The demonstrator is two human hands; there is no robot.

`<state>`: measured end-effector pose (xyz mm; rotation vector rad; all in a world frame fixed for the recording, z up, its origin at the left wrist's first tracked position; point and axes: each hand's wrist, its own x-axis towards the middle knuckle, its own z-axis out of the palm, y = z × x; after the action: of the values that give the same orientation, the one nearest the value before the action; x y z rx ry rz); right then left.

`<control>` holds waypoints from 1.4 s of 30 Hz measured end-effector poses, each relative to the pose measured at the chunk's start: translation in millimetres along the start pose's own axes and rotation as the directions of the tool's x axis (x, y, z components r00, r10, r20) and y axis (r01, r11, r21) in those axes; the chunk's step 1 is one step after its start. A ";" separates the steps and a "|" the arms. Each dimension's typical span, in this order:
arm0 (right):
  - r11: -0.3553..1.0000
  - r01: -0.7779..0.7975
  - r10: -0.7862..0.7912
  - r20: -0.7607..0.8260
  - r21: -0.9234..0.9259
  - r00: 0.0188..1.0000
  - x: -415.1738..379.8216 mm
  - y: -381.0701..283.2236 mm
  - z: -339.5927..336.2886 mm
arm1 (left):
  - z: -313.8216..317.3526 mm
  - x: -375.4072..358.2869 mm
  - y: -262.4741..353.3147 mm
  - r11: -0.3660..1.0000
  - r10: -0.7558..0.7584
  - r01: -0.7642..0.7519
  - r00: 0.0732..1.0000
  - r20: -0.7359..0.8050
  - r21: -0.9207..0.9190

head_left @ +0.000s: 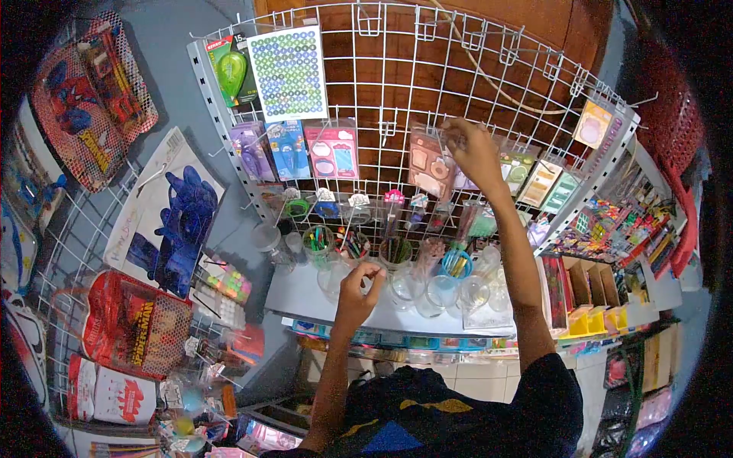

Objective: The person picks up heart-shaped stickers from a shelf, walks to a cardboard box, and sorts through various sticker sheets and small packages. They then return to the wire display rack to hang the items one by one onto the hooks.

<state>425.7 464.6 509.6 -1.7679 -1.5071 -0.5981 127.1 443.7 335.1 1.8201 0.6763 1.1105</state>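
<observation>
My right hand (472, 153) is raised to the white wire grid rack (366, 84), its bent fingers at the upper right corner of a brownish-pink packet (430, 164) hanging there. Whether the fingers grip that packet or its hook is too small to tell. Lower down, my left hand (360, 291) hovers over the front of the white shelf, thumb and fingers curled towards each other; anything between them is too small to make out. Just behind it stand clear jars, one with pens (353, 244). A pink packet (333, 151) and a blue packet (288, 149) hang left of the brownish-pink one.
A sheet of round stickers (289, 74) and a green tape item (230, 70) hang at the upper left. Clear cups (443, 291) line the white shelf (298, 294). Red Spider-Man bags (137, 324) hang at left. Yellow bins (588, 320) stand at right.
</observation>
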 end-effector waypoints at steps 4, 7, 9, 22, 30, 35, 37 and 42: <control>0.984 0.027 -0.023 -0.025 0.175 0.999 -10.3 -9.5 -11.7 | 1.7 -0.2 -0.1 1.000 0.020 -0.020 1.000 0.017 -0.010; 0.907 0.047 -0.034 -0.038 0.418 0.999 -16.5 -15.6 -16.7 | 3.8 -0.4 -0.4 1.000 0.021 -0.021 1.000 0.014 -0.002; 0.870 -0.012 0.021 -0.013 0.493 1.000 -23.1 -20.8 -22.4 | 5.2 -0.7 -1.9 1.000 0.020 -0.020 1.000 0.014 0.006; 0.715 -0.031 0.157 -0.117 0.699 0.981 -52.4 -60.0 -60.8 | 6.5 -4.2 -7.3 1.000 0.020 -0.020 1.000 0.006 -0.023; 0.570 -0.056 0.258 -0.114 0.819 0.960 -61.5 -94.0 -61.1 | 2.3 -11.1 -19.9 0.998 -0.069 0.069 0.997 -0.018 -0.011; 0.598 -0.048 0.253 -0.132 0.800 0.958 -71.1 -124.6 -20.3 | -6.4 -16.4 -33.2 0.999 -0.052 0.051 0.997 -0.054 -0.018; 0.637 -0.040 0.248 -0.155 0.770 0.956 -68.1 -129.4 -9.0 | -11.6 -19.2 -35.5 0.999 -0.045 0.045 0.996 -0.081 -0.007; 0.564 -0.057 0.300 -0.141 0.824 0.943 -55.6 -133.5 3.4 | -26.0 -25.6 -38.9 0.998 -0.059 0.060 0.994 -0.096 0.009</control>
<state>284.1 438.7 496.3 -1.0205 -1.0978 0.0191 92.0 452.2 295.8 1.7541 0.7897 1.1618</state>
